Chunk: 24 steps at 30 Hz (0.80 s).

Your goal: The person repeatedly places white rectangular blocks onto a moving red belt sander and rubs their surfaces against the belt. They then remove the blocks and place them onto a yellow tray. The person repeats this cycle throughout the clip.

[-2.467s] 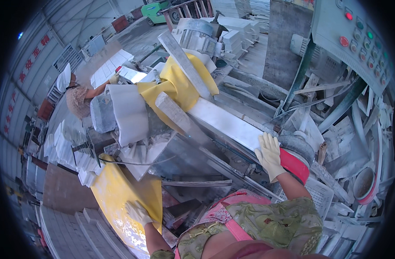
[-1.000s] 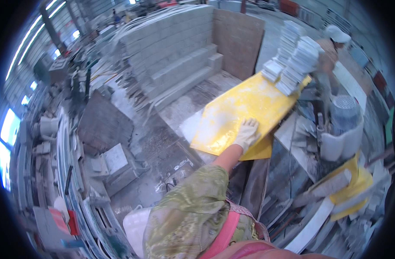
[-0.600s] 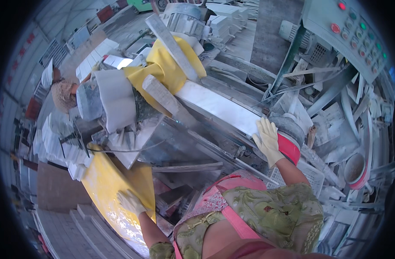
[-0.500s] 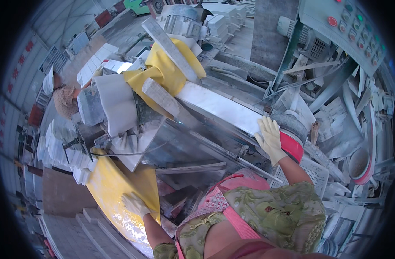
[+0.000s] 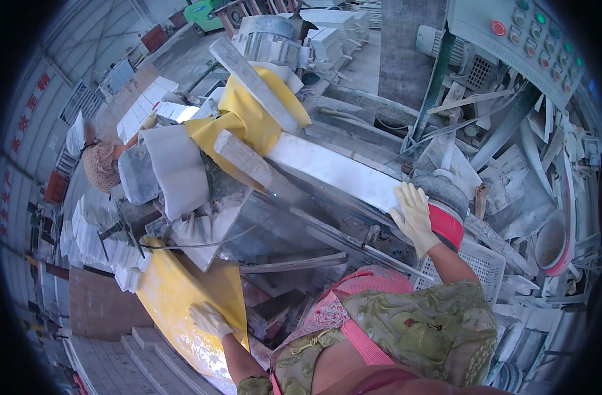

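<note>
One gloved right hand (image 5: 414, 218) is resting on the near end of a long white slab (image 5: 340, 170), its fingers straight, slightly parted and clasping nothing. The left hand (image 5: 210, 321), well apart, is lying open-fingered on a glossy yellow sheet (image 5: 194, 289). Hazards, as I am judging them: a red-banded wheel (image 5: 447, 227) is sitting just beside the right hand, so a loose glove cuff could be catching there if the wheel is turning, which I cannot tell; uneven pressure could be tipping the slab's end; the sheet's slick surface could be letting the left palm slide. Obscured: a yellow cloth (image 5: 245, 108) and a grey bar (image 5: 255, 85) are covering the slab's far end; the right hand is hiding its own contact; the lower picture edge is cutting off the left arm.
</note>
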### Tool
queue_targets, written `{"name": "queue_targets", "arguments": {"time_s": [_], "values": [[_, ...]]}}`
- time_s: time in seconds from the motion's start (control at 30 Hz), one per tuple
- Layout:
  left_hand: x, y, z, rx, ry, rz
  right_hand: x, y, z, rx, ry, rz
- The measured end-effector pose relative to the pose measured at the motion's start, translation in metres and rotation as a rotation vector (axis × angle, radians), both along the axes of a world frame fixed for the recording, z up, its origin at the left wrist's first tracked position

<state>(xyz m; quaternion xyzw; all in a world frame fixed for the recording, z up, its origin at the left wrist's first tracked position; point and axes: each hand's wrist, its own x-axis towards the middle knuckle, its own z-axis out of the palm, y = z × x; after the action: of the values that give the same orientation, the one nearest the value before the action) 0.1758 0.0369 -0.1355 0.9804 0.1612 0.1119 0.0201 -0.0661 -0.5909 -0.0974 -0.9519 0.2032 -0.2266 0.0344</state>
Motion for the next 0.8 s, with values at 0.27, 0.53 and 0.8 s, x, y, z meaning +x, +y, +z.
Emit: {"name": "queue_targets", "arguments": {"time_s": [0.27, 0.53, 0.8], "values": [[-0.005, -0.012, 0.015, -0.022, 0.022, 0.015, -0.006, -0.004, -0.006, 0.007, 0.027, -0.026], [-0.004, -0.009, 0.01, -0.035, 0.005, 0.016, -0.025, -0.032, 0.026, 0.25, 0.226, 0.191], [-0.005, -0.007, 0.007, -0.001, -0.002, -0.005, -0.052, -0.051, 0.057, 0.107, 0.571, 0.234]]}}
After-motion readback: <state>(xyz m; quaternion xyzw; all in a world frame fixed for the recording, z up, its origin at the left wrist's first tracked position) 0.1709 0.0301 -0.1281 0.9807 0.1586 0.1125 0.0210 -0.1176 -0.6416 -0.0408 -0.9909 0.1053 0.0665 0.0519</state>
